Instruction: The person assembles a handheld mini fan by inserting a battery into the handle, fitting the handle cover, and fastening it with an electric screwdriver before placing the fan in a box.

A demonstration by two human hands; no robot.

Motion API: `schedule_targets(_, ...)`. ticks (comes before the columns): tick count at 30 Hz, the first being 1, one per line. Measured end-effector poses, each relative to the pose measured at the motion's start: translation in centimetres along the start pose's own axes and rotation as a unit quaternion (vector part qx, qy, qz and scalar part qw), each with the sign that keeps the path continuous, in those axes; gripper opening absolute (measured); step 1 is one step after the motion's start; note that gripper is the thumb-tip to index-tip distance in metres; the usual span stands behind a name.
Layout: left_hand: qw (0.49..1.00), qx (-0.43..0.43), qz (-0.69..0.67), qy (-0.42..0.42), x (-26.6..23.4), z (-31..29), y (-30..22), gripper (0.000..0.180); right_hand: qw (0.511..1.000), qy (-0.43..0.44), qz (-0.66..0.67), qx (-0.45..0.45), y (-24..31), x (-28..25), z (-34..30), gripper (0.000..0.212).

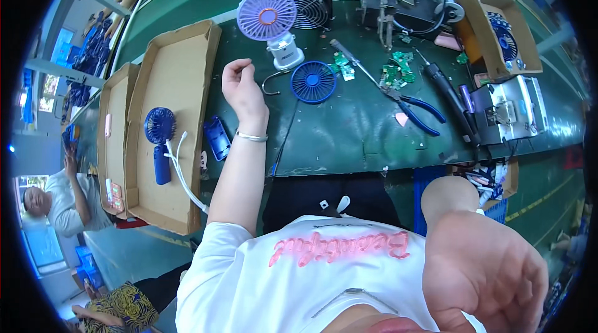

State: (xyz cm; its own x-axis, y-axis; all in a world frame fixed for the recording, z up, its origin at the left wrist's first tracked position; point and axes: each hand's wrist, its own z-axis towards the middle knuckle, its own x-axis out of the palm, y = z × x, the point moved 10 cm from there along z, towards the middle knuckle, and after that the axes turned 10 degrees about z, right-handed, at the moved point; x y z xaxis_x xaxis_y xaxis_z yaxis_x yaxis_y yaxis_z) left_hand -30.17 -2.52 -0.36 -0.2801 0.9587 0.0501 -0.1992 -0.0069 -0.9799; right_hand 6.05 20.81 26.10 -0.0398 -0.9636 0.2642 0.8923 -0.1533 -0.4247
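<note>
My left hand [244,91] hovers over the green bench with its fingers curled in a loose fist; nothing shows in it. Just beyond it stands a purple desk fan [268,15] on a white base. A blue round fan grille [313,82] lies to the right of that hand, and a hook-shaped metal piece [268,84] lies between them. My right hand [486,271] is raised close to the camera at the lower right, off the bench. Its palm shows, with the fingers apart and slightly bent, and I see nothing held.
Left are cardboard trays [205,52], one holding a blue handheld fan [161,130] with a white cable. A blue casing [217,138] lies beside it. Rightward are green circuit boards [398,70], blue-handled pliers [414,112], a soldering iron [448,93] and a metal-cased unit [511,112]. Co-workers sit left.
</note>
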Motion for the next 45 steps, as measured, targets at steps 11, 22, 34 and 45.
schedule_targets(11, 1.000, -0.012, 0.005, 0.014, 0.4, -0.4, -0.4, 0.008, 0.981, -0.066, 0.183, -0.004, -2.2, 1.0, -2.3, 0.031)
schedule_targets(22, 1.000, -0.008, 0.001, 0.017, 0.2, -0.3, -0.5, 0.009, 0.971, -0.160, 0.150, 0.099, -1.8, 0.5, -3.9, 0.032)
schedule_targets(34, 1.000, 0.003, -0.013, 0.012, 0.1, -0.1, -0.2, 0.010, 0.964, -0.172, 0.129, 0.159, -1.9, 0.6, -3.4, 0.031)
schedule_targets(45, 0.984, 0.042, 0.160, 0.063, 0.5, 0.2, 0.5, 0.013, 0.966, -0.091, 0.020, 0.240, -2.8, 2.0, -6.3, 0.032)
